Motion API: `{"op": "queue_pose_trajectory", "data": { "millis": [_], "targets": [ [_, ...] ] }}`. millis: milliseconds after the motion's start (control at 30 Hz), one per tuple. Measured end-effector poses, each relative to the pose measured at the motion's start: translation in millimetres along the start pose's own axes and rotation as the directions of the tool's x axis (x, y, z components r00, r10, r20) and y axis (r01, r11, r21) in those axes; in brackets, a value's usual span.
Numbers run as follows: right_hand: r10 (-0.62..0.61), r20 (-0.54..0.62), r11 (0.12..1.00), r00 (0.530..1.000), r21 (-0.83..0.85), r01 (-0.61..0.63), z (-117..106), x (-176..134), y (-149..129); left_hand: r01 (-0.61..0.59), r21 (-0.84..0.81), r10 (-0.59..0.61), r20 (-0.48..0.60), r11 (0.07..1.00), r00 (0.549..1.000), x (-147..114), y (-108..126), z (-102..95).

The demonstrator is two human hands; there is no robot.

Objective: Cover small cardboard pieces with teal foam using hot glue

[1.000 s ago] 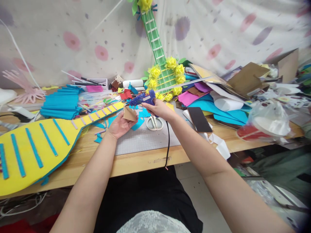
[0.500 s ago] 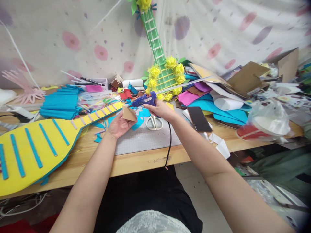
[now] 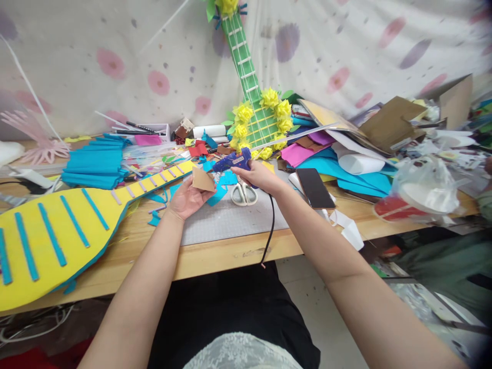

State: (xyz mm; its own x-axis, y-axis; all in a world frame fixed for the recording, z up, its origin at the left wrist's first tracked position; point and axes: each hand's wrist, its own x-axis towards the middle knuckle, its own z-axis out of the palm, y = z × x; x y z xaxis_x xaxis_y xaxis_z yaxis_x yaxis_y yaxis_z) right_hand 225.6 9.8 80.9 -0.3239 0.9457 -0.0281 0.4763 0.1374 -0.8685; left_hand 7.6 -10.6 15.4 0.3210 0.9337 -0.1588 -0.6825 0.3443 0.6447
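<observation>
My left hand is closed on a small folded piece of brown cardboard, held above the grey cutting mat. In my right hand is a blue hot glue gun, its nozzle pointing left at the cardboard's right edge. From what shows, I cannot tell whether the nozzle touches it. The glue gun's black cord hangs over the table's front edge. White-handled scissors lie on the mat below the glue gun, among blue paper scraps.
At the left lies a yellow lute-shaped cutout with blue strips. A green paper guitar with yellow flowers leans at the back. To the right are a phone, coloured paper sheets and a bagged red-and-white tub.
My right hand and the glue gun have shifted slightly to the right, with the nozzle a little further from the cardboard's top. My left hand has barely moved.
</observation>
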Motion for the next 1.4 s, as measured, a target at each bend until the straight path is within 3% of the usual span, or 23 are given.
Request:
{"op": "queue_pose_trajectory", "data": {
  "millis": [100,567,867,1400],
  "targets": [
    [0.021,-0.078,0.999,0.997,-0.044,-0.025,0,-2,1,0.006,-0.002,-0.006,0.001,1.000,1.000,0,0,-0.4],
    [0.038,-0.101,0.999,0.994,-0.023,-0.041,-2,1,15,-0.006,0.016,0.006,0.013,1.000,1.000,-1,1,-0.9],
    [0.004,-0.011,0.998,1.000,0.059,-0.003,-6,2,19,0.006,0.009,-0.006,0.029,1.000,1.000,-1,1,-1.9],
    [0.007,-0.027,1.000,1.000,-0.017,-0.007,-6,3,21,-0.013,-0.050,0.014,0.024,0.999,1.000,2,0,-5.7]
  ]
}}
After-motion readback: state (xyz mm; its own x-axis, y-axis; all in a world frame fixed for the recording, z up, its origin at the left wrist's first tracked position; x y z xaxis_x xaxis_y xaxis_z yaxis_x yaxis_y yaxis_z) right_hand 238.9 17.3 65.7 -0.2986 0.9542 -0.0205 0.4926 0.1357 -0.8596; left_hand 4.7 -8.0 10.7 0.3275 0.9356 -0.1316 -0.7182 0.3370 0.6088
